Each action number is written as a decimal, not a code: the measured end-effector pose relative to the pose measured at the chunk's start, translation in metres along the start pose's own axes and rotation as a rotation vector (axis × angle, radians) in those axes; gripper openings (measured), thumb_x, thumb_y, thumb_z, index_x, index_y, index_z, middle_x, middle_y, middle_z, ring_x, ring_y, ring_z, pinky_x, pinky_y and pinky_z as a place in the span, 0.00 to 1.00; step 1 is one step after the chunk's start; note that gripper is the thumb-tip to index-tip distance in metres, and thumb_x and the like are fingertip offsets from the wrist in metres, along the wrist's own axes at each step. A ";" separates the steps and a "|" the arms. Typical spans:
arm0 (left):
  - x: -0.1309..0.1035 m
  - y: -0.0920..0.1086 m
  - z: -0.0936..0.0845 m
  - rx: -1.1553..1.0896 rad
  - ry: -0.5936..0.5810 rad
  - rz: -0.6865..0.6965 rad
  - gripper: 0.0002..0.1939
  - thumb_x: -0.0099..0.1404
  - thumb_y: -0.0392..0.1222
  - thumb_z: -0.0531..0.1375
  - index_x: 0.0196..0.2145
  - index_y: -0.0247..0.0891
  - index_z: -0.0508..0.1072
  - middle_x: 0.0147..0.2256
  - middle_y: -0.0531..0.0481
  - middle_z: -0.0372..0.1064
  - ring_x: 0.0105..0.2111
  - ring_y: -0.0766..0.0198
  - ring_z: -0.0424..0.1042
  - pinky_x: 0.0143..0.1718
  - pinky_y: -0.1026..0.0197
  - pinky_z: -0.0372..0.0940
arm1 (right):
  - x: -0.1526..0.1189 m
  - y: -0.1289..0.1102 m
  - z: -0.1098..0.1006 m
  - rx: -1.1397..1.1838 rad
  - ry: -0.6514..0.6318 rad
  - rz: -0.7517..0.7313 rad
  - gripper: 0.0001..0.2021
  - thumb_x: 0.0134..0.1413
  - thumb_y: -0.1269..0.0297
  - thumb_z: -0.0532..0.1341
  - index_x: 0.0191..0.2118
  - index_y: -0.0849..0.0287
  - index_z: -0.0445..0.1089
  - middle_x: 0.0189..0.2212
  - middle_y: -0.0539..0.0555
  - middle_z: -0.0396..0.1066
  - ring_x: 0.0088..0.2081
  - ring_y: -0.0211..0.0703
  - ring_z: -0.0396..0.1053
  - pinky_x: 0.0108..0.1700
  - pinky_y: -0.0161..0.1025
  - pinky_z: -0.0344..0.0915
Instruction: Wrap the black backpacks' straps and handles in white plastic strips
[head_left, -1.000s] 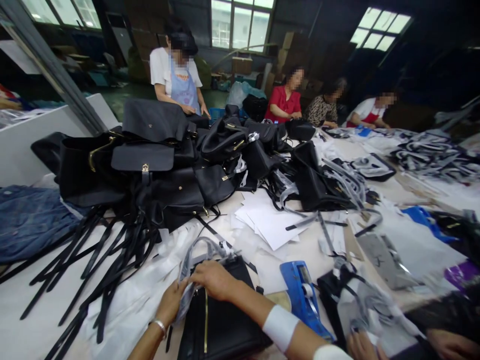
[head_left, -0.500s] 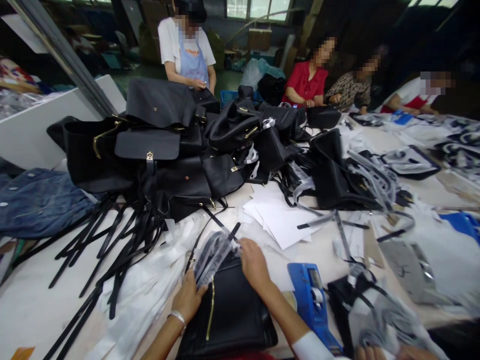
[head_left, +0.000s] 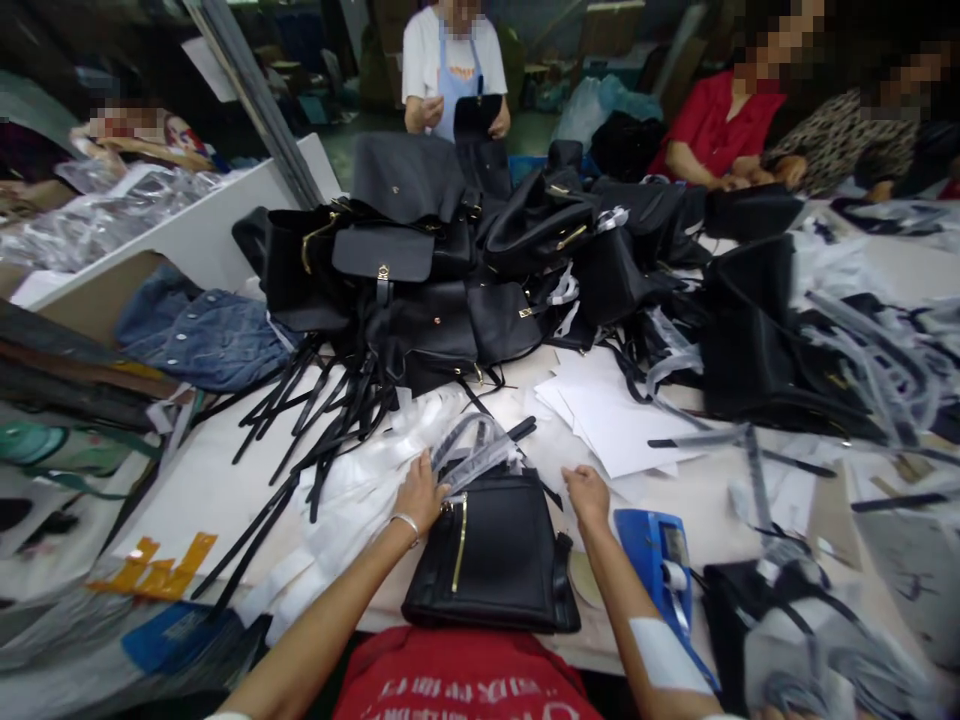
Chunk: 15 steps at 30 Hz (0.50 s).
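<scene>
A black leather bag (head_left: 499, 560) with a gold zipper lies at the table's front edge, straight ahead of me. Its straps (head_left: 480, 450), wrapped in clear plastic, loop over the top end. My left hand (head_left: 421, 495) is closed on the wrapped straps at the bag's upper left corner. To the right of the bag, apart from it, my right hand (head_left: 587, 495) is held with fingers curled together; whatever they may pinch is too small to tell. Just right of my right forearm stands a blue tape dispenser (head_left: 654, 550).
Black bags (head_left: 420, 200) are heaped across the table, with loose straps (head_left: 330, 430) trailing left. White sheets (head_left: 600, 410) and white wrapping (head_left: 337, 530) flank my work. A denim garment (head_left: 202, 325) lies left. A person in an apron (head_left: 454, 75) handles a black bag opposite.
My right hand has come away from the wrapped straps to the right. My left hand stays at them. The view has turned left, and the person opposite has lifted a black bag.
</scene>
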<state>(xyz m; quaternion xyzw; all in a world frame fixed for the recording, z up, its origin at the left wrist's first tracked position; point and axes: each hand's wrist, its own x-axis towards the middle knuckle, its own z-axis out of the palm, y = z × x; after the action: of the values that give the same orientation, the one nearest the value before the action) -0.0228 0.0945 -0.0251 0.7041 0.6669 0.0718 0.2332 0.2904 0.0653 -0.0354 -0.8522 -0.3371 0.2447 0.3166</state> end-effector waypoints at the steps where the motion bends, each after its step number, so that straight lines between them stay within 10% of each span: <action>1: -0.006 0.001 -0.001 0.023 0.045 0.002 0.36 0.61 0.43 0.55 0.62 0.31 0.45 0.58 0.32 0.50 0.58 0.46 0.53 0.54 0.48 0.54 | -0.003 0.000 -0.011 0.000 0.016 0.003 0.19 0.45 0.50 0.55 0.36 0.60 0.70 0.27 0.54 0.72 0.31 0.47 0.68 0.33 0.39 0.60; 7: -0.047 -0.009 -0.024 -0.015 0.237 0.030 0.25 0.64 0.39 0.51 0.58 0.33 0.54 0.56 0.36 0.52 0.55 0.51 0.57 0.55 0.49 0.55 | -0.059 -0.028 -0.052 0.423 -0.088 -0.023 0.18 0.47 0.49 0.58 0.37 0.59 0.68 0.28 0.50 0.70 0.30 0.42 0.67 0.33 0.36 0.62; 11: -0.079 -0.010 -0.038 -0.081 0.109 0.060 0.16 0.67 0.46 0.47 0.46 0.36 0.67 0.44 0.41 0.65 0.46 0.53 0.65 0.49 0.51 0.59 | -0.106 -0.055 -0.024 0.579 -0.487 -0.012 0.15 0.49 0.52 0.57 0.36 0.58 0.66 0.26 0.49 0.69 0.27 0.41 0.67 0.29 0.35 0.62; 15: -0.091 0.004 -0.039 -0.139 -0.133 0.038 0.16 0.58 0.53 0.58 0.35 0.37 0.70 0.35 0.42 0.69 0.39 0.50 0.68 0.41 0.52 0.61 | -0.125 -0.054 0.015 0.284 -0.506 -0.165 0.13 0.45 0.58 0.56 0.36 0.59 0.68 0.23 0.50 0.70 0.27 0.44 0.67 0.30 0.37 0.61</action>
<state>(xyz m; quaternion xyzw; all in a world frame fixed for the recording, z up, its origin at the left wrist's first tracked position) -0.0440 0.0152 0.0304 0.7020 0.6299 0.0753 0.3237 0.1770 0.0108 0.0176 -0.6812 -0.4358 0.4675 0.3571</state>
